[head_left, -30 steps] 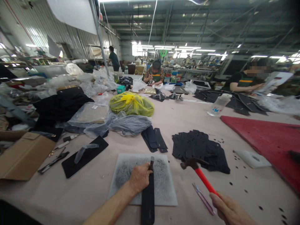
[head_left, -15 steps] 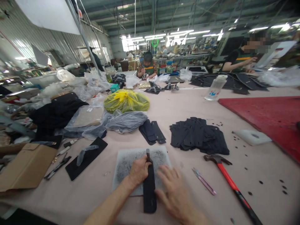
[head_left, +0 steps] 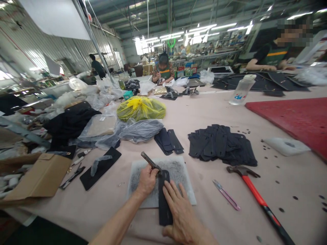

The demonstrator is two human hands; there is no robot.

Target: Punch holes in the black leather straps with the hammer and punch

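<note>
A dark strip with rounded ends [head_left: 164, 200] lies lengthwise over a speckled whitish board [head_left: 178, 166], its near end past the board's edge. My left hand [head_left: 147, 180] is closed around a metal hole punch [head_left: 150, 160], tilted to the left, with its lower end at the strip's far end. Spread flat, my right hand [head_left: 178, 207] rests on the right side of the strip with its fingers out. To the right lie a claw hammer [head_left: 251, 187] with a red and black handle and pink-handled thread snips [head_left: 227, 195].
Behind the board are a heap of dark strips [head_left: 219, 144] and a smaller group [head_left: 168, 140]. A yellow bag [head_left: 141, 109], a clear bottle [head_left: 242, 90] and a red board [head_left: 293, 115] stand farther back. At left are a cardboard box [head_left: 41, 177] and a black panel [head_left: 102, 170].
The punch has gone from upright to leaning left in my left hand. My right hand has come down flat onto the strip. The whole view has shifted slightly.
</note>
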